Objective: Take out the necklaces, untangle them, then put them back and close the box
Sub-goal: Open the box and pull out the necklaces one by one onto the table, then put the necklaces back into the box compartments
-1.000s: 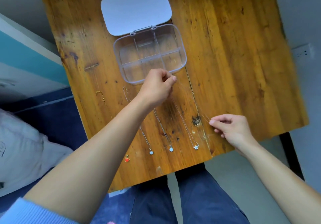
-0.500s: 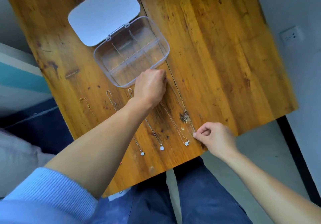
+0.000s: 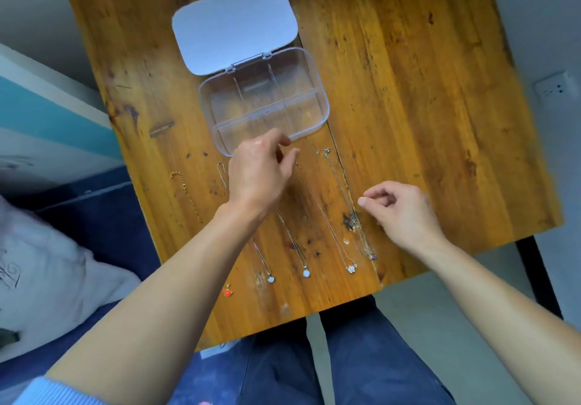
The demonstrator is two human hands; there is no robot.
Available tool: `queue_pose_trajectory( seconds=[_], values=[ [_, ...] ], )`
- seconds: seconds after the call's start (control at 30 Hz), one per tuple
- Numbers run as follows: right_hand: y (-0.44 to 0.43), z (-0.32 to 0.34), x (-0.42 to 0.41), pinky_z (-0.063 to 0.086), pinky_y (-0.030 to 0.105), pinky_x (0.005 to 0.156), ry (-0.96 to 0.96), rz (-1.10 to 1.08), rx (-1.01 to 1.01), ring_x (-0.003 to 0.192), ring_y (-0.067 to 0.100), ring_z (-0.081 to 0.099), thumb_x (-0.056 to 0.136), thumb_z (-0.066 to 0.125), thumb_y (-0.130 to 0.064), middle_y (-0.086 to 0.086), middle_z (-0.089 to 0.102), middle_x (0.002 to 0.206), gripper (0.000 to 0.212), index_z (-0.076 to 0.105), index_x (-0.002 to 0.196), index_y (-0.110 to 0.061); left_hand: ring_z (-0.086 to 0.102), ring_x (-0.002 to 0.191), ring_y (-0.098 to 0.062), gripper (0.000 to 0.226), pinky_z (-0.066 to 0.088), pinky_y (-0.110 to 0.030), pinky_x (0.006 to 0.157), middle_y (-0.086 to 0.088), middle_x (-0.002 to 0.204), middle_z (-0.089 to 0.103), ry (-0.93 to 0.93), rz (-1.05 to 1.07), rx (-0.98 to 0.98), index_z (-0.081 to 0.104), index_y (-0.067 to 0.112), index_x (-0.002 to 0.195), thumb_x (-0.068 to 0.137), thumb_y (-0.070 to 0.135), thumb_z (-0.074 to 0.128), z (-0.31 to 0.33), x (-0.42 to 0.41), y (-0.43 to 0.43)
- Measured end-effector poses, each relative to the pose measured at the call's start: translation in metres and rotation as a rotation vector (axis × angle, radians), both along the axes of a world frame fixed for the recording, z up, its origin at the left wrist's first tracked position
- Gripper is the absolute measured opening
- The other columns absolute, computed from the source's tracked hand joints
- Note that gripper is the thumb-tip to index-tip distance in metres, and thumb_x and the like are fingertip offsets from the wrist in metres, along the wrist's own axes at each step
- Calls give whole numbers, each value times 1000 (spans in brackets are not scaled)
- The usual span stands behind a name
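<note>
Now | left hand (image 3: 257,173) loosely open by box (image 3: 320,102) rim | right hand (image 3: 401,209) curled, empty, near table (image 3: 440,121) edge

Left hand (image 3: 257,178) hides two necklaces' upper chains — the table's (image 3: 408,90) far edge is cropped.

A worn, stained wooden counter (image 3: 408,90) carries a clear compartment box (image 3: 264,105), its lid (image 3: 234,24) flipped open flat behind it. In front lie necklaces side by side — a gold chain (image 3: 188,195), silver chains with pale pendants (image 3: 306,274) — and a red pendant (image 3: 228,292).
</note>
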State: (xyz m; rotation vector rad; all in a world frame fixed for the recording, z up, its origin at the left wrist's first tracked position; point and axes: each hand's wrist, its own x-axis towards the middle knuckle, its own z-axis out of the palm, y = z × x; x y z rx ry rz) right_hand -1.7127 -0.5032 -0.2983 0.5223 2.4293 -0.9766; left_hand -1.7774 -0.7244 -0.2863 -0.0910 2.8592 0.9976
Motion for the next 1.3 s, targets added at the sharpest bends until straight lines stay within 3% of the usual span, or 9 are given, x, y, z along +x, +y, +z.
queue_pose_trajectory(
  seconds=[0.13, 0.2, 0.27, 0.47, 0.57, 0.73, 1.0, 1.13, 1.3],
  values=[
    [-25, 3, -56, 54, 37, 74, 94, -30, -171, 58, 17, 65, 86, 71, -28, 7, 70, 69, 11, 66, 95, -24, 62, 68, -21, 19, 54, -40, 70, 4, 67, 62, -30, 314, 81, 66, 12, 88, 86, 30, 70, 6, 10, -35],
    [-40, 5, -78, 55, 37, 75, 137, -32, -225, 54, 14, 64, 87, 69, -26, 14, 72, 76, 16, 62, 102, -23, 58, 67, -13, 19, 55, -42, 73, 10, 67, 56, -67, 428, 146, 62, 14, 92, 86, 31, 69, 5, 11, -47],
    [-54, 4, -93, 54, 36, 75, 154, -17, -250, 54, 15, 64, 88, 69, -24, 17, 73, 81, 21, 60, 107, -21, 62, 73, -17, 21, 56, -46, 77, 6, 72, 58, -114, 496, 212, 59, 15, 99, 87, 30, 69, 4, 10, -55],
    [-69, -6, -103, 50, 25, 59, 161, -39, -279, 62, 12, 68, 87, 70, -25, 7, 74, 82, 38, 55, 121, -14, 68, 80, -34, 17, 57, -53, 75, -12, 82, 64, -166, 540, 331, 56, 16, 96, 88, 24, 68, 1, 5, -65],
    [-71, -11, -93, 54, 32, 76, 102, -6, -259, 83, 19, 70, 75, 83, -28, -2, 72, 86, 67, 50, 131, -16, 68, 79, -35, 17, 57, -53, 76, -16, 83, 65, -159, 538, 359, 56, 17, 94, 87, 24, 69, 2, 5, -66],
    [-84, -14, -66, 51, 35, 75, 119, 331, 143, 86, 22, 67, 72, 81, -43, -7, 71, 75, 30, 69, 92, -24, 68, 79, -37, 17, 56, -53, 79, -21, 86, 67, -162, 539, 387, 56, 17, 92, 86, 23, 71, 2, 4, -69],
    [-102, -15, -54, 36, 32, 65, 79, 509, 322, 83, 32, 62, 91, 55, -30, 4, 71, 89, 15, 67, 88, -21, 68, 79, -40, 17, 55, -56, 78, -19, 83, 66, -154, 544, 422, 54, 17, 88, 86, 21, 71, -2, 3, -71],
    [-99, -1, -59, 48, 34, 70, 16, 400, 74, 80, 25, 63, 91, 57, -24, 0, 70, 83, 15, 65, 80, -18, 67, 79, -40, 18, 55, -56, 76, -12, 78, 62, -156, 545, 442, 54, 16, 88, 85, 20, 71, -5, 3, -72],
    [-90, 46, -82, 42, 15, 41, 37, 7, -438, 49, 6, 62, 84, 64, 2, -2, 71, 59, 15, 67, 74, -9, 66, 79, -43, 20, 55, -57, 75, -9, 74, 57, -161, 545, 477, 52, 17, 84, 84, 19, 72, -8, 3, -75]
  ],
)
